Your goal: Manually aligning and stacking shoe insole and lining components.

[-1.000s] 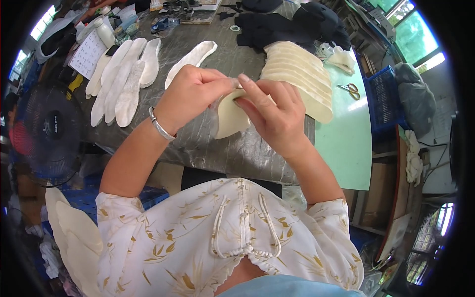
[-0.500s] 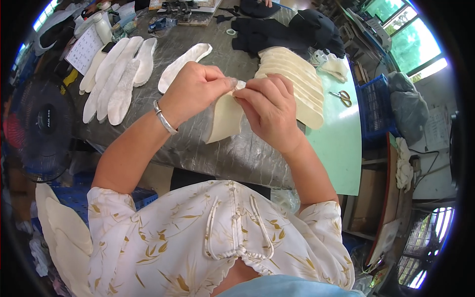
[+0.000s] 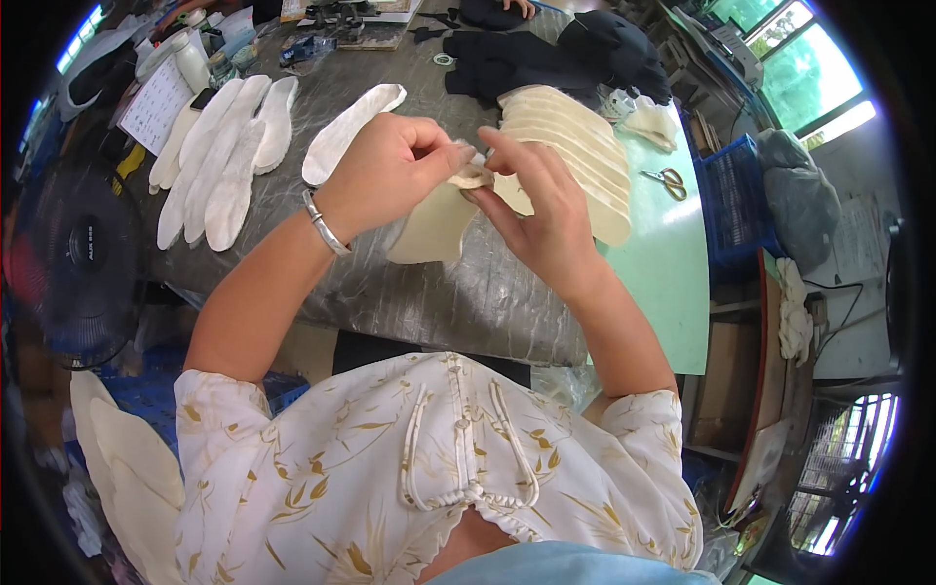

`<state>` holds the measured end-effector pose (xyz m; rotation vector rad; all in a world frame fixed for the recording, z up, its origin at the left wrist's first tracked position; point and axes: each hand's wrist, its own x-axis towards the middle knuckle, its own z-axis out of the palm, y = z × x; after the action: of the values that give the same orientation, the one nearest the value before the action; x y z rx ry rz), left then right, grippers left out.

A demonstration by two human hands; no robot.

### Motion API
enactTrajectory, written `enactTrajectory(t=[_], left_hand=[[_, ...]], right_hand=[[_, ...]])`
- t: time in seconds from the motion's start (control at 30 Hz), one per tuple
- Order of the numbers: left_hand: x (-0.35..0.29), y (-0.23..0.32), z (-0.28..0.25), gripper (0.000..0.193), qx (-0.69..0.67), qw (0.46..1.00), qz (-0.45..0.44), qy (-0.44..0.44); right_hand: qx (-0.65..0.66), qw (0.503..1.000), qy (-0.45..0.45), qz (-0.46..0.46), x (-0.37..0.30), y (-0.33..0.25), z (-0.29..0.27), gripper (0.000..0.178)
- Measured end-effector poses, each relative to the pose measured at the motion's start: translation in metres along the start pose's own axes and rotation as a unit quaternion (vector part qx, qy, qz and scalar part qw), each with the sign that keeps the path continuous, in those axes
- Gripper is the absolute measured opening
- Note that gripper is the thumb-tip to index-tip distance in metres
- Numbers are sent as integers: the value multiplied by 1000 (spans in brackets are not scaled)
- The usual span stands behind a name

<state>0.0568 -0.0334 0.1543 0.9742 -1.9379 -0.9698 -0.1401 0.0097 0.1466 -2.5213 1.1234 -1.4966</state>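
Above the near side of the bench (image 3: 507, 302), I have a cream insole (image 3: 429, 229) between my two hands, its broad end hanging down and its upper edge curled over. My left hand (image 3: 385, 171) looks pinched, thumb to forefinger, at that edge beside a white tuft (image 3: 475, 157). My right hand (image 3: 531, 200) has its thumb at the curl and its forefinger raised clear; whether the other fingers press behind, I cannot tell.

I judge that the insole could swing or slip, since my left pinch seems to bear most of it; loosening there would let it drop. Tugging hard at the curl could also tear the edge or pull the tuft loose, because the grip is so narrow.

Half a second ago, my right thumb and fingers were bunched close at the edge; now the forefinger stands away and the curled part shows more openly. The hanging end spreads wider to my view.
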Motion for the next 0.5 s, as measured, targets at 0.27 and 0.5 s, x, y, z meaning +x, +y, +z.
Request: enactTrajectory(t=[0.27, 0.5], left_hand=[[1, -1, 6, 30, -35, 998, -54, 12], [27, -53, 10, 30, 44, 993, -62, 93]], right_hand=[[-144, 965, 28, -218, -1, 8, 4, 26], [-90, 955, -32, -282, -19, -8, 3, 9]])
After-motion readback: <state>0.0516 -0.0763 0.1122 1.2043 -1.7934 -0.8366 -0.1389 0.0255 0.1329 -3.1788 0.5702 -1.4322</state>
